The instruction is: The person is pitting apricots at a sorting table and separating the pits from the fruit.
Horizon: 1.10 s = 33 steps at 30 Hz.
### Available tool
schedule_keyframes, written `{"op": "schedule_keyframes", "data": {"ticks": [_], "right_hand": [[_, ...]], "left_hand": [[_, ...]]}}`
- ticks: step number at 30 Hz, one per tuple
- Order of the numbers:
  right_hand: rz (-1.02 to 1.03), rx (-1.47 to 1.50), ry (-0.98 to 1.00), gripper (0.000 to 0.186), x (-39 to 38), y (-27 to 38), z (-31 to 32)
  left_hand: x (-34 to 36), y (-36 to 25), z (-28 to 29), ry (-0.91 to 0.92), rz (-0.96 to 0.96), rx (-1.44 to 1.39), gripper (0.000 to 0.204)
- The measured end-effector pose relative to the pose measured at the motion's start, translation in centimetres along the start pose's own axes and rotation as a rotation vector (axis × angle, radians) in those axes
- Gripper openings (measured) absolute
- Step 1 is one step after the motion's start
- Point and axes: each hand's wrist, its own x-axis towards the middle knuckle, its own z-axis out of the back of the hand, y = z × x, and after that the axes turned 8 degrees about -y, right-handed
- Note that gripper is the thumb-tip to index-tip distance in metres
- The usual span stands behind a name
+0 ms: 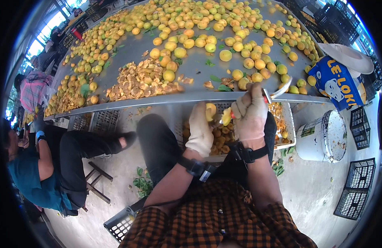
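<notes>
My gloved left hand (199, 128) is closed on a yellow-orange apricot (210, 110) just below the table's metal edge (158, 100). Beside it my gloved right hand (251, 118) grips a curved knife (282, 89), blade pointing up to the right. A torn piece of yellow fruit (226, 117) shows between the hands, by the right hand's fingers. Below them a white crate (289, 128) holds fruit. On the metal table lie many whole apricots (225, 55) and a heap of cut pieces (139, 78).
A co-worker (42, 169) sits at my left, others farther along the table. A blue printed bag (327, 82) and pale hat (346, 58) rest at the table's right. A white bucket (321, 136) and black crates (356, 182) stand right; another crate (118, 223) lies lower left.
</notes>
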Motion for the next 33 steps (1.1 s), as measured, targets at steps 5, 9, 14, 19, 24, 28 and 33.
{"op": "schedule_keyframes", "data": {"ticks": [5,9,14,19,24,28,33], "right_hand": [[0.106,-0.023,0.045,0.03,-0.8,-0.4,-2.2],[0.147,-0.126,0.064,0.029,-1.8,-1.2,-2.9],[0.243,-0.273,0.015,0.022,-1.7,-2.6,-1.9],[0.276,-0.346,0.086,0.021,-2.9,-2.9,-1.7],[0.151,-0.219,0.127,0.019,-2.7,-2.8,-1.0],[0.28,-0.471,0.172,0.021,-1.9,-3.6,0.1],[0.022,-0.218,0.153,0.021,-1.6,-2.4,0.3]], "left_hand": [[0.5,0.1,1.7,0.314,0.485,-0.301,0.03],[-0.7,-1.0,0.6,0.139,0.628,-0.457,0.033],[-0.3,-1.1,0.8,0.012,0.745,-0.449,0.03],[0.2,-0.1,0.9,-0.094,0.733,-0.337,0.029],[0.5,1.1,1.3,-0.01,0.741,-0.342,0.031],[0.4,2.3,0.5,-0.079,0.681,-0.3,0.028],[0.6,2.5,0.4,-0.058,0.538,-0.051,0.028]]}}
